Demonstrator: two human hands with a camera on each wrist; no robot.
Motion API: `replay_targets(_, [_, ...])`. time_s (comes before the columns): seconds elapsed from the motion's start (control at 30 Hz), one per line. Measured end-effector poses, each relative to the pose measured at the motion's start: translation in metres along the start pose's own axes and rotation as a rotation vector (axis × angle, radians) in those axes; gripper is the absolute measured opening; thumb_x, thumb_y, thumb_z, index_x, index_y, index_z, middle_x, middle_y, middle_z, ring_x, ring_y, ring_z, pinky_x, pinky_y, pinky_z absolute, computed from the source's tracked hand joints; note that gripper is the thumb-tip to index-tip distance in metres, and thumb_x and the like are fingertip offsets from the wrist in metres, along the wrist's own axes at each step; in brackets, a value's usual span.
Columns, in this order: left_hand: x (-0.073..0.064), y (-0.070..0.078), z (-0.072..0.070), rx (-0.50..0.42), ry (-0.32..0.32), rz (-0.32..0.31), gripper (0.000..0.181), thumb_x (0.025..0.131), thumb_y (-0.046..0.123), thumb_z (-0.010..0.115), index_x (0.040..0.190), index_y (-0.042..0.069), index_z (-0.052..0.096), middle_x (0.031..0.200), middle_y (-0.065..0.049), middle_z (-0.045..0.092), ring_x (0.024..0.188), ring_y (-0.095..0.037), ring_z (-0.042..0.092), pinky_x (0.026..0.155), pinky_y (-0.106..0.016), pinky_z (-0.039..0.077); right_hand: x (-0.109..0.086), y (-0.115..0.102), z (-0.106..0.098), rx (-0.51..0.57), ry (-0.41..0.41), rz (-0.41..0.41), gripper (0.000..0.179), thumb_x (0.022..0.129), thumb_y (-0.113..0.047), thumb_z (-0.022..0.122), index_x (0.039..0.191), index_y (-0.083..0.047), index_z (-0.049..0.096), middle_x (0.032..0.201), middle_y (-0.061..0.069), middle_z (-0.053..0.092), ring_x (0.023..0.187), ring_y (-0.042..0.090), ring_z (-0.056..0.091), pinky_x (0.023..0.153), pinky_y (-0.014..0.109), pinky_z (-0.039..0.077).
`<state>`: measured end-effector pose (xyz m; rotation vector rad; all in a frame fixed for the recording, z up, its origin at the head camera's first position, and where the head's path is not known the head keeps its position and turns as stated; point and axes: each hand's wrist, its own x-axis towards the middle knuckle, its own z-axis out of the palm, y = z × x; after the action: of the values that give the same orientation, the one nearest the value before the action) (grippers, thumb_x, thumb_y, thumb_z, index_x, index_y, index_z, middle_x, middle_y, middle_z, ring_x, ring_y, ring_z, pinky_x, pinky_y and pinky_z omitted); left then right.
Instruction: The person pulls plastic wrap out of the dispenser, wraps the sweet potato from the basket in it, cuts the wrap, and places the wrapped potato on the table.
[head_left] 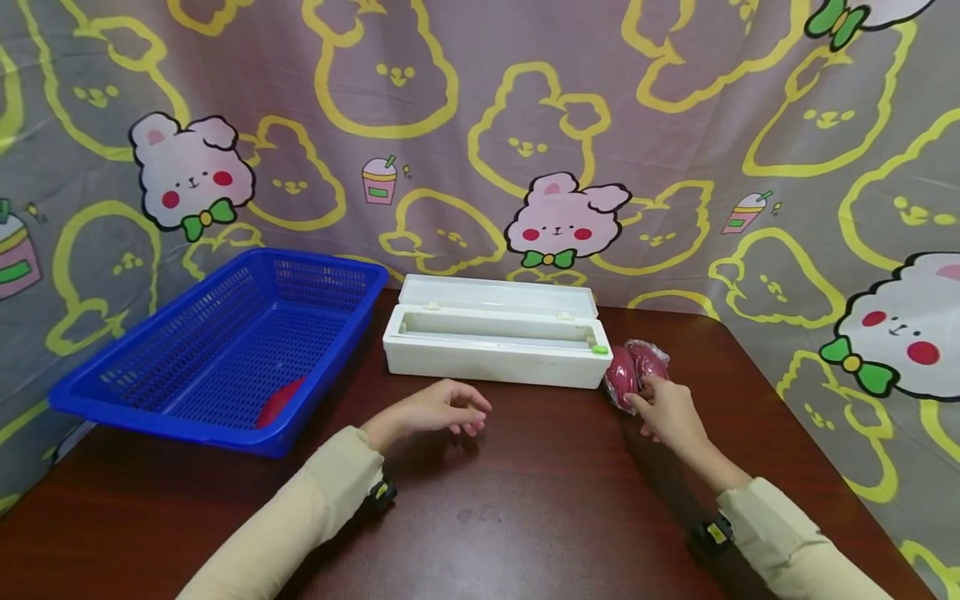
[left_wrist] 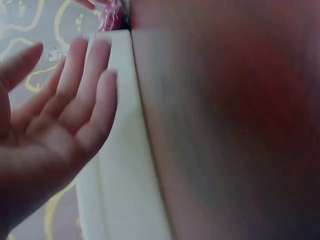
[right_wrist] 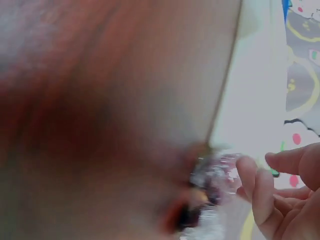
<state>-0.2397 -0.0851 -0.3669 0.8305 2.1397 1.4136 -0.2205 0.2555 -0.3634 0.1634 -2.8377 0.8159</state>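
Two rounded red pieces in clear plastic wrap lie on the table against the right end of a long white box. My right hand is at their near side, fingertips right at the wrap. In the right wrist view the crinkled wrap shows beside the bent fingers, with a gap between thumb and forefinger. My left hand hovers in front of the box, fingers loosely bent and holding nothing. The left wrist view shows that hand with its fingers spread apart.
A blue perforated plastic basket stands on the left, with a red piece inside at its near right corner. The white box's lid is raised at the back, and a small green part sits on its right end. A patterned curtain hangs behind the table.
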Motion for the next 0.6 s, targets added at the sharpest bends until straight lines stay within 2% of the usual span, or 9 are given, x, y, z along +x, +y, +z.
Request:
replay_targets(0.07, [0.002,0.001,-0.004,0.132,0.128,0.073,0.022,0.084,0.008,0.059,0.1,-0.008,0.061,0.085,-0.011,0.065,0.079,-0.019,0.059,0.072,-0.034,0.047,0.002,-0.002,-0.003,-0.031,0.051,-0.077,0.029,0.081,-0.011,0.065,0.102,0.009,0.06,0.079,0.021,0.064,0.046,0.015,0.051,0.041,0.024,0.043])
replay_targets(0.17, [0.005,0.006,-0.013,0.303,0.298,0.157,0.015,0.08,0.006,0.063,0.092,-0.004,0.065,0.085,-0.009,0.065,0.082,-0.02,0.058,0.074,-0.032,0.046,0.009,-0.006,-0.005,-0.058,0.137,-0.212,0.031,0.076,-0.01,0.07,0.101,0.008,0.063,0.087,0.021,0.064,0.057,0.018,0.051,0.047,0.027,0.043])
replay_targets(0.27, [0.008,0.01,-0.024,0.427,0.414,0.219,0.014,0.076,0.004,0.067,0.088,-0.003,0.066,0.085,-0.012,0.065,0.082,-0.022,0.059,0.072,-0.036,0.047,0.019,-0.008,-0.004,-0.031,0.204,-0.331,0.03,0.071,-0.007,0.075,0.096,0.006,0.066,0.086,0.019,0.065,0.067,0.025,0.054,0.055,0.035,0.046])
replay_targets(0.37, [0.011,0.013,-0.036,0.542,0.491,0.262,0.017,0.073,0.001,0.07,0.088,-0.005,0.065,0.087,-0.013,0.065,0.085,-0.026,0.059,0.074,-0.039,0.046,0.03,-0.011,-0.002,0.015,0.251,-0.433,0.03,0.067,-0.004,0.076,0.093,0.005,0.067,0.085,0.017,0.064,0.075,0.029,0.057,0.062,0.043,0.047])
replay_targets(0.47, [0.015,0.011,-0.047,0.593,0.526,0.288,0.02,0.071,0.0,0.072,0.089,-0.006,0.064,0.089,-0.015,0.064,0.088,-0.029,0.059,0.079,-0.038,0.044,0.041,-0.015,0.001,0.054,0.262,-0.507,0.029,0.067,-0.004,0.076,0.092,0.005,0.068,0.085,0.017,0.064,0.079,0.029,0.059,0.065,0.044,0.047])
replay_targets(0.6, [0.019,0.011,-0.061,0.652,0.554,0.252,0.024,0.071,0.003,0.072,0.091,-0.006,0.065,0.091,-0.016,0.064,0.09,-0.03,0.058,0.082,-0.037,0.043,0.053,-0.022,0.007,0.072,0.212,-0.529,0.029,0.069,-0.005,0.074,0.096,0.005,0.067,0.089,0.018,0.064,0.078,0.029,0.058,0.063,0.042,0.046])
